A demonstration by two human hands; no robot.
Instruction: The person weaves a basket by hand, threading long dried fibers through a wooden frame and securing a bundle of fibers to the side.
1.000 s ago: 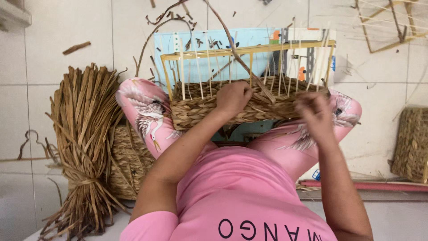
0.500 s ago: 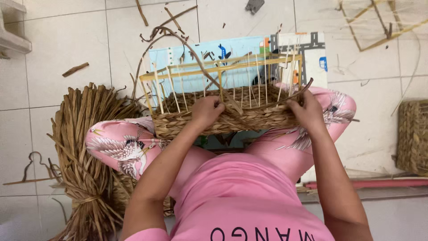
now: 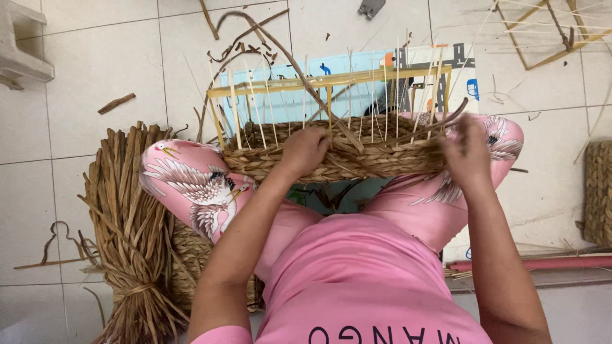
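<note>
Half-woven straw basket resting across the knees, centre frame, thin upright stakes rising at 12 o'clock. Left hand curled over the braided rim, gripping. Right hand pinching a straw strand at 2 o'clock. Tied straw bundle at 8 o'clock; another woven basket at 3.

A flat, light-blue printed package lies on the floor tiles.
</note>
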